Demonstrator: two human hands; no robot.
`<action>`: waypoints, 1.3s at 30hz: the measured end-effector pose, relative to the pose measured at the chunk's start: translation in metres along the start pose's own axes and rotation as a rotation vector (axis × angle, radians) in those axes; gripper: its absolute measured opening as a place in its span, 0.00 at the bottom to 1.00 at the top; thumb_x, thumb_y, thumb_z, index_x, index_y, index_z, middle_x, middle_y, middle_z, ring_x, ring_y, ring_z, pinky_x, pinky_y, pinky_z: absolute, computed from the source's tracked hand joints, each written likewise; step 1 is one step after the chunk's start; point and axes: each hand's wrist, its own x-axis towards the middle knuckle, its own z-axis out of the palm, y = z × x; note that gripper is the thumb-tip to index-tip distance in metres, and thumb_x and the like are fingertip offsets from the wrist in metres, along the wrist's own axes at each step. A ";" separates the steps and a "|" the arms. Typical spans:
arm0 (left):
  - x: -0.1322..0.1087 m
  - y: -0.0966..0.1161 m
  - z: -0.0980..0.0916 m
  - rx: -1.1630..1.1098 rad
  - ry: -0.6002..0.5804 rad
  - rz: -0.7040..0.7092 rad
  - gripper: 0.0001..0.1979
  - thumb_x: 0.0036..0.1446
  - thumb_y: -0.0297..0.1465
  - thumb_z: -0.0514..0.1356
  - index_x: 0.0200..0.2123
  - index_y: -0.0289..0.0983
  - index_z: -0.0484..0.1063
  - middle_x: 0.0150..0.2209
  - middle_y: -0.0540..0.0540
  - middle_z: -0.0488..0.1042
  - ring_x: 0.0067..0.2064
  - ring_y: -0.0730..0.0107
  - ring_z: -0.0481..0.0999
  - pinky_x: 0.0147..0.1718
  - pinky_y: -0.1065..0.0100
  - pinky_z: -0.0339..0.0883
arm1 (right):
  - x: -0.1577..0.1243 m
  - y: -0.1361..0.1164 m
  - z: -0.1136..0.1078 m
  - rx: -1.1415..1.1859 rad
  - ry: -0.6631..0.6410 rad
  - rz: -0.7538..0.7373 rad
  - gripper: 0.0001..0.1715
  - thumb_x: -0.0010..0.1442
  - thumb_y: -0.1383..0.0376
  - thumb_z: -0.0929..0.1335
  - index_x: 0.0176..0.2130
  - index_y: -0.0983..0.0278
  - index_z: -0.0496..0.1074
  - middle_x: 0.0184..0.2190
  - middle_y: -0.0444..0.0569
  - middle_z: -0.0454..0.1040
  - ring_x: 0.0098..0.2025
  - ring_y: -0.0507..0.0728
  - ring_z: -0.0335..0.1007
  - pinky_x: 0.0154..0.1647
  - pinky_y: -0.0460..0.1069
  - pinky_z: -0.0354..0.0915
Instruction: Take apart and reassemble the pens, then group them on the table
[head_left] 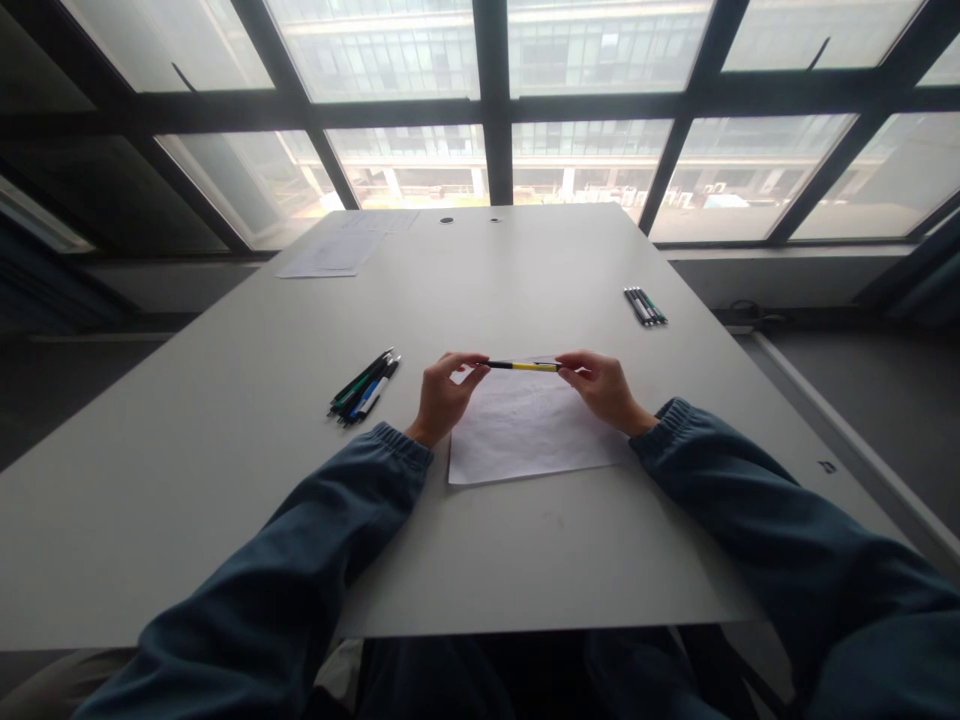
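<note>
Head view, yellow-black pen [524, 366], ends hidden

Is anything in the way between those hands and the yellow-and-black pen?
Nothing visible: the left hand pinches the black end of the pen, the right hand its other end. The paper lies below, blocking neither.

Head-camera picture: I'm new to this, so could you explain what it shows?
No machine here: a camera worn on a person's head looks forward and down. Their bare left hand and right hand hold opposite ends of a slim black-and-yellow pen above white paper, which lies on a white table. A loose bunch of black, green, blue and white pens lies on the left; a tidy row of slim, mostly dark pens lies farther off, right.
</note>
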 end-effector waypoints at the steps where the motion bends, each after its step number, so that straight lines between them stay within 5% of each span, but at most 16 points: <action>1: 0.000 0.000 0.000 0.004 0.002 -0.003 0.09 0.58 0.35 0.67 0.40 0.39 0.81 0.38 0.45 0.82 0.38 0.66 0.78 0.40 0.64 0.73 | 0.000 -0.002 0.000 -0.011 -0.020 -0.022 0.15 0.59 0.55 0.73 0.41 0.61 0.81 0.37 0.50 0.80 0.38 0.57 0.74 0.38 0.52 0.71; 9: 0.001 -0.001 0.000 0.024 0.000 0.001 0.10 0.58 0.36 0.66 0.42 0.39 0.81 0.38 0.45 0.82 0.39 0.65 0.78 0.40 0.64 0.73 | 0.000 -0.005 -0.006 -0.231 -0.137 -0.187 0.11 0.64 0.58 0.70 0.42 0.59 0.81 0.36 0.50 0.77 0.33 0.56 0.69 0.38 0.53 0.67; 17: 0.004 0.001 -0.001 0.014 -0.039 -0.011 0.23 0.61 0.39 0.63 0.57 0.38 0.70 0.43 0.43 0.80 0.43 0.64 0.79 0.42 0.63 0.71 | 0.016 0.004 -0.025 -0.477 0.030 -0.271 0.12 0.68 0.60 0.66 0.44 0.58 0.80 0.39 0.52 0.75 0.44 0.61 0.69 0.48 0.54 0.65; 23: 0.005 0.004 -0.002 0.038 0.004 -0.061 0.19 0.64 0.38 0.57 0.55 0.38 0.70 0.40 0.45 0.79 0.43 0.64 0.79 0.40 0.66 0.72 | 0.052 0.036 -0.082 -0.602 0.354 -0.103 0.12 0.65 0.61 0.67 0.43 0.62 0.80 0.38 0.52 0.76 0.41 0.59 0.71 0.49 0.53 0.65; 28: 0.007 0.003 0.000 0.052 -0.007 -0.096 0.17 0.63 0.38 0.56 0.53 0.40 0.71 0.40 0.46 0.79 0.43 0.62 0.79 0.40 0.65 0.72 | 0.070 0.064 -0.140 -0.747 0.549 0.208 0.16 0.64 0.63 0.66 0.46 0.68 0.80 0.42 0.57 0.79 0.43 0.60 0.74 0.49 0.51 0.66; 33: 0.006 -0.002 -0.001 0.038 0.010 -0.127 0.18 0.62 0.37 0.58 0.53 0.39 0.70 0.39 0.46 0.79 0.43 0.62 0.79 0.41 0.64 0.72 | 0.076 0.078 -0.165 -0.868 0.518 0.462 0.17 0.66 0.62 0.65 0.48 0.65 0.79 0.45 0.58 0.80 0.47 0.62 0.75 0.49 0.51 0.65; 39: 0.005 -0.008 -0.001 0.028 0.012 -0.148 0.16 0.62 0.37 0.58 0.52 0.39 0.70 0.39 0.46 0.78 0.43 0.62 0.79 0.42 0.64 0.72 | 0.086 0.087 -0.170 -0.931 0.488 0.546 0.14 0.64 0.63 0.67 0.44 0.66 0.81 0.42 0.60 0.81 0.45 0.62 0.76 0.46 0.51 0.66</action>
